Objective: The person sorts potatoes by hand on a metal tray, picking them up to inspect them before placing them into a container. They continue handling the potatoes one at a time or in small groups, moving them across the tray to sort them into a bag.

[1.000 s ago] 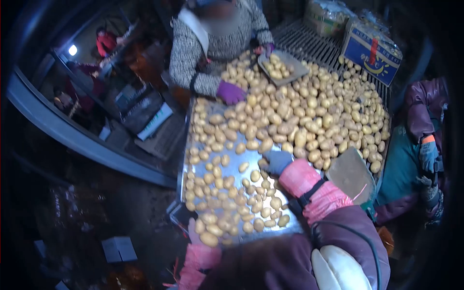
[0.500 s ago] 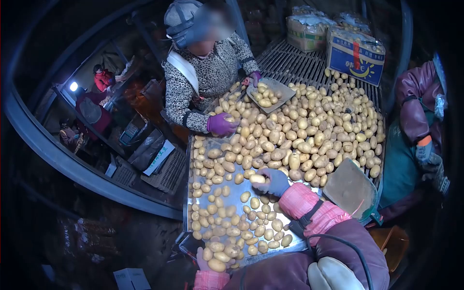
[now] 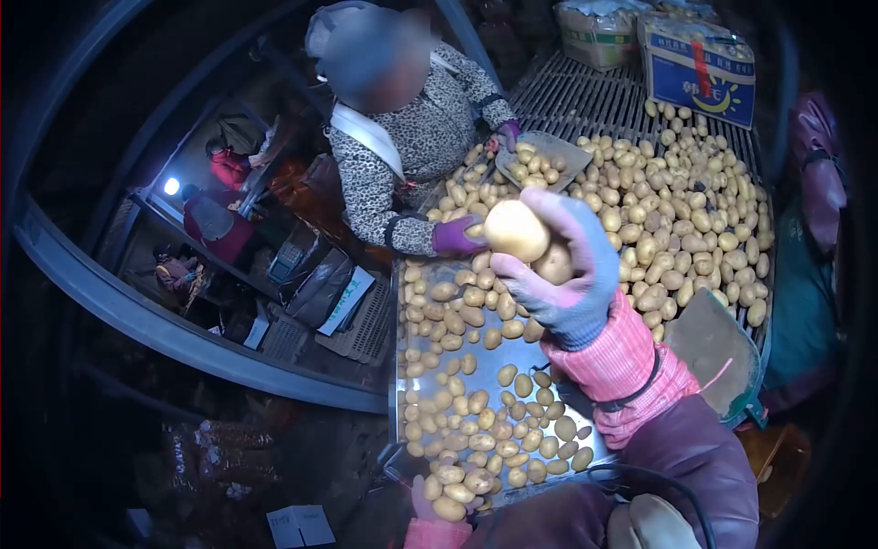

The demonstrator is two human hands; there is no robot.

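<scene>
My right hand (image 3: 576, 274), in a grey and pink glove, is raised close to the camera over the sorting table (image 3: 530, 359). Its fingers are curled round a pale potato (image 3: 517, 231), with another potato (image 3: 554, 263) against the palm. At the table's near edge, my left hand (image 3: 425, 503) is closed around several potatoes (image 3: 450, 509); part of it is hidden beneath them. Potatoes (image 3: 658, 210) are heaped over the far and right parts of the table, and smaller ones (image 3: 485, 443) lie spread on the metal near me.
Across the table, a co-worker's purple glove (image 3: 455, 236) touches potatoes, and their other hand holds a scoop (image 3: 556, 157). A dusty scoop (image 3: 713, 352) lies at the right edge. A blue box (image 3: 700, 73) stands on the slats (image 3: 567, 96). Another person's sleeve (image 3: 819, 183) is at far right.
My right hand has risen from the table towards the camera and now holds two potatoes in view. My left hand remains at the near edge with its potatoes. The whole view has shifted.
</scene>
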